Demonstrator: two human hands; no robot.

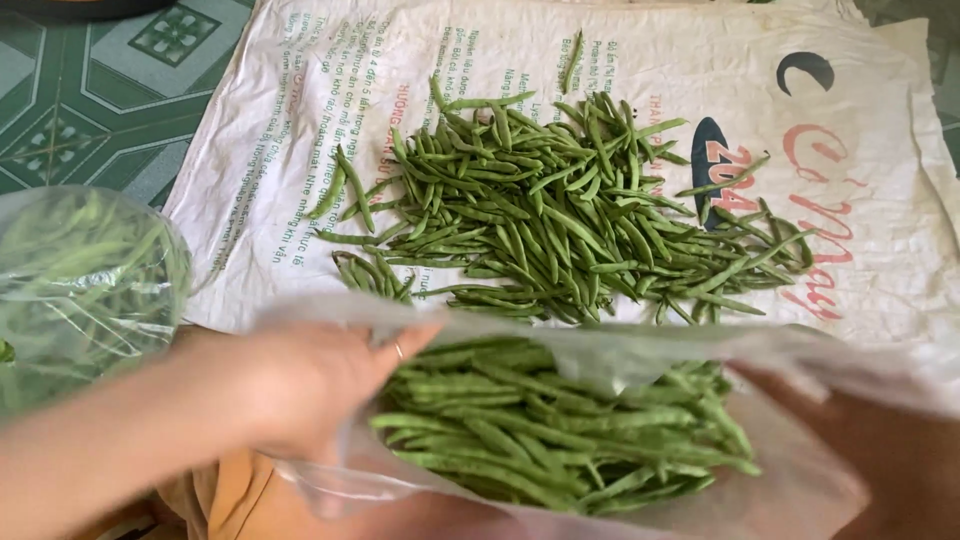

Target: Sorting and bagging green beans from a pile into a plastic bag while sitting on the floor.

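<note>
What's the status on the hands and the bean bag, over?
Left hand gripping clear plastic bag rim. Right hand behind bag, grip unclear. Bag part-filled with green beans. Loose bean pile on sack beyond.

Soft, even daylight with faint shadows; the near hands and clear bag are blurred, the bean pile sharp.

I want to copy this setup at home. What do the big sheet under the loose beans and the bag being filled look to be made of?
The sheet looks like a cut-open woven plastic sack: white, matte, creased, with printed colour. The bag looks like thin clear plastic film: glossy, crinkled, the green beans showing through. The left hand grips its rim.
</note>
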